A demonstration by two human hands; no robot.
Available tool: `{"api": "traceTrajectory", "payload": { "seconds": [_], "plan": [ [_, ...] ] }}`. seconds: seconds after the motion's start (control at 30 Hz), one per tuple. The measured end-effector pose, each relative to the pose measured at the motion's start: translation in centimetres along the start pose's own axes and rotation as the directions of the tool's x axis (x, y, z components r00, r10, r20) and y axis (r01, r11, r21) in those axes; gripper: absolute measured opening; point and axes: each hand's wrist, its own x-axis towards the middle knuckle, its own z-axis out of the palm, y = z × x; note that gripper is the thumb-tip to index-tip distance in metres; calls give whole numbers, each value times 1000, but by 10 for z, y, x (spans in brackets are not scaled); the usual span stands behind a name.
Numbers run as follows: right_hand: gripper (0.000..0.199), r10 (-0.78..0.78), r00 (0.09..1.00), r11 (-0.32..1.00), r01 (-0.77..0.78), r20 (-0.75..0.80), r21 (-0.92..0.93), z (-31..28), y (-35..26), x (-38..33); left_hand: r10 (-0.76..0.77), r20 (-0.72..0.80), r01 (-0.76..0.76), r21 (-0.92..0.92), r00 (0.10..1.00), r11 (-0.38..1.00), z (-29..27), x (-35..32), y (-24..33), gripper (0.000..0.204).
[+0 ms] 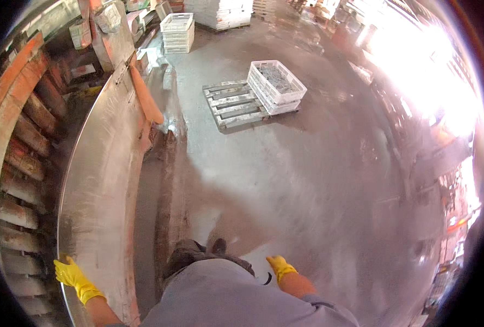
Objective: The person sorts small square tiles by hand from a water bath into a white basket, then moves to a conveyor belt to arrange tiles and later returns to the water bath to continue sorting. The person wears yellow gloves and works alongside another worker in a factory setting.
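My left hand (74, 277), in a yellow rubber glove, is at the outer edge of a long metal worktop (97, 185) on my left. Its fingers are spread and hold nothing; whether they touch the edge, I cannot tell. My right hand (281, 267), gloved in the same yellow, hangs beside my body over the floor. Its fingers look loosely extended, with nothing visible in them. A small dark curved piece (268, 279) shows between that hand and my grey top.
A roller conveyor (21, 212) with an orange frame runs beyond the worktop. Ahead, a wooden pallet (228, 103) bears white plastic crates (277, 90), the top one filled with grey pieces. More stacked crates (177, 35) stand farther back. An orange post (145, 95) leans by the worktop's far end.
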Motion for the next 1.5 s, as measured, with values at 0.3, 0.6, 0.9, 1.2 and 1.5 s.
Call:
{"api": "traceTrajectory", "payload": {
  "seconds": [0.3,0.6,0.9,1.2,1.5],
  "plan": [
    [52,-431,876,683,473,-216,556,-201,-330,121,-310,126,289,161,942,944,-3,16,47,54],
    [55,-341,927,937,348,159,-20,-258,-386,158,-516,-362,482,-187,776,856,70,54,265,91],
    [40,-459,848,857,502,265,-119,-280,-321,351,466,844,-409,-339,265,847,158,-45,523,55],
    [39,-343,938,924,326,57,199,-444,-524,527,815,493,211,-869,306,447,-50,15,891,59],
    [38,-274,958,647,250,-86,720,-659,-772,606,684,573,325,-819,452,473,0,70,1001,63]
  ]
}}
